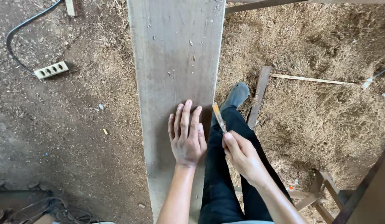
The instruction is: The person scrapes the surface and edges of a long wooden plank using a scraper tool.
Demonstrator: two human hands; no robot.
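**Hands at the right edge of a plank**

The left hand [186, 135] lies flat and unclenched on the grey plank [176, 74], fingers spread near its right edge. The right hand [242, 155] pinches a thin wooden stick [218, 117], whose tip meets that edge just beside the left fingertips. Sawdust [317, 108] covers the floor; a power strip [51, 69] lies far left

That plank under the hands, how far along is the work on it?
Done: the floor is deep in sawdust, so much cutting has gone on here. In hand: the left hand lies flat on the plank, while the right hand holds a thin stick at its edge. Left: no mark shows on the plank yet.
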